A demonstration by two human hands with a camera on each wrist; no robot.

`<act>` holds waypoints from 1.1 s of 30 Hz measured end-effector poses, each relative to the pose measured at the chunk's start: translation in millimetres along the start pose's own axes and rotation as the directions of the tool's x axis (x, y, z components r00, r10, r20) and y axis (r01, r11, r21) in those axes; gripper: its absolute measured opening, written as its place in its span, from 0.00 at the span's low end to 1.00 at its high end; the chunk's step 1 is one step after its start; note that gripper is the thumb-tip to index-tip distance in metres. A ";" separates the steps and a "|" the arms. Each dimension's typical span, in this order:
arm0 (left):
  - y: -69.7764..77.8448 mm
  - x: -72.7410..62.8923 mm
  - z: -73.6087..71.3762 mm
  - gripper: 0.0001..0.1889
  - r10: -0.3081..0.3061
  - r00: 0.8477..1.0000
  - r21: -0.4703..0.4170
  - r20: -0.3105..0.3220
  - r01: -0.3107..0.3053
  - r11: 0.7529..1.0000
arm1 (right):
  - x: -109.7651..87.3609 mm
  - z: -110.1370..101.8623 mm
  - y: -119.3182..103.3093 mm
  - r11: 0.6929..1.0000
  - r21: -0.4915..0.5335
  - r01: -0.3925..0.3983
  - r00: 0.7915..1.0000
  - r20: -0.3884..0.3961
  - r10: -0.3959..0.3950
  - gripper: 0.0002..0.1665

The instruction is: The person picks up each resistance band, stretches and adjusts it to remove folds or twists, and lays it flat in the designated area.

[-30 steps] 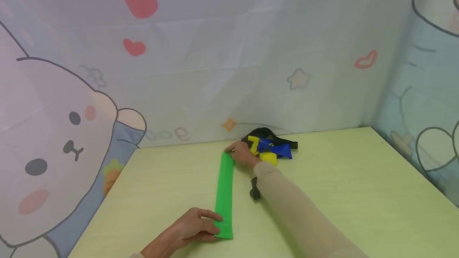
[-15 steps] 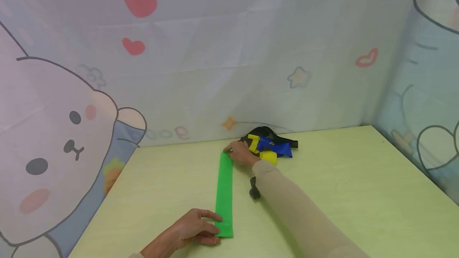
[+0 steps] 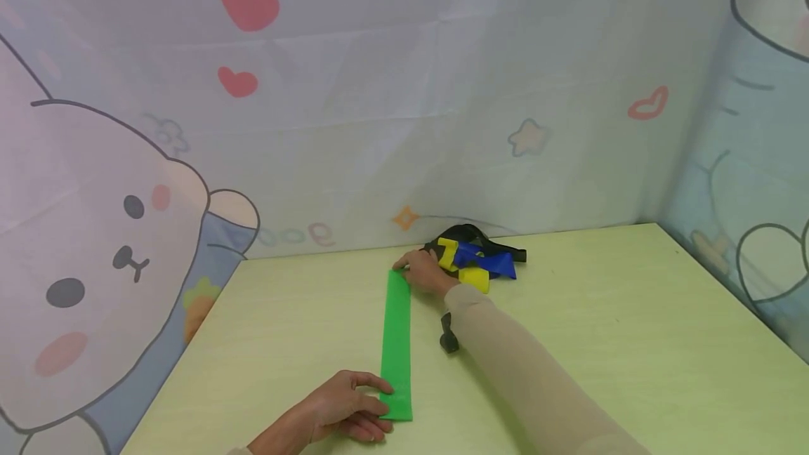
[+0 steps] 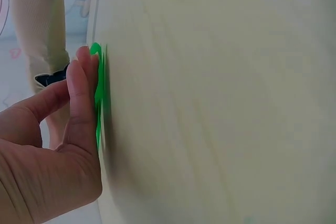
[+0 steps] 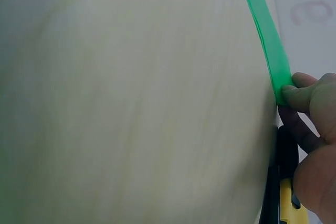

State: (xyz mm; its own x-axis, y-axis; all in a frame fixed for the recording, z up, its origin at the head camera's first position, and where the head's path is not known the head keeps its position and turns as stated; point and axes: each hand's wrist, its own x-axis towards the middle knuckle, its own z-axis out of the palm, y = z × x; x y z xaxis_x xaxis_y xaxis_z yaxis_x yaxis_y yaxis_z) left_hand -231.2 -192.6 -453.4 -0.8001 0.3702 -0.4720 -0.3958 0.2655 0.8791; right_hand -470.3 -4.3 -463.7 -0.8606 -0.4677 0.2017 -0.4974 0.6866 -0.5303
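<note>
A flat green resistance band lies lengthwise on the pale table, running away from me. My left hand is at its near end, with fingertips touching the band's left edge. In the left wrist view, those fingers lie along the green band, close over the tabletop. My right hand pinches the far end. In the right wrist view, thumb and fingers of that hand hold the end corner of the band. The sleeve hides some of the table right of the band.
Just beyond my right hand is a heap with a blue band, a yellow band and a black bag-like item. A small black piece lies beside my right forearm. A printed cloth backdrop stands behind the table.
The lower fingers of my left hand have spread slightly away from the band's near end. The right hand stays at the far end, and the band lies nearly as before.
</note>
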 end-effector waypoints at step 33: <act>-9.6 0.8 -4.4 0.19 0.013 1.000 -0.002 0.023 -0.013 1.000 | 0.3 3.2 4.9 1.000 0.027 -0.005 1.000 0.023 0.005 0.17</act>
State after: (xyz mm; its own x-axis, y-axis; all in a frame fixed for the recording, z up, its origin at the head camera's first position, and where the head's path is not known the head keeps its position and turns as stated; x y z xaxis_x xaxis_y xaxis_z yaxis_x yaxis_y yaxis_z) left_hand -230.0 -198.8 -462.0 -0.7947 0.3939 -0.4619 -0.3861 0.2592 0.8853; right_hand -472.6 -2.8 -468.9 -0.8602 -0.4772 0.1799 -0.4895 0.6736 -0.5537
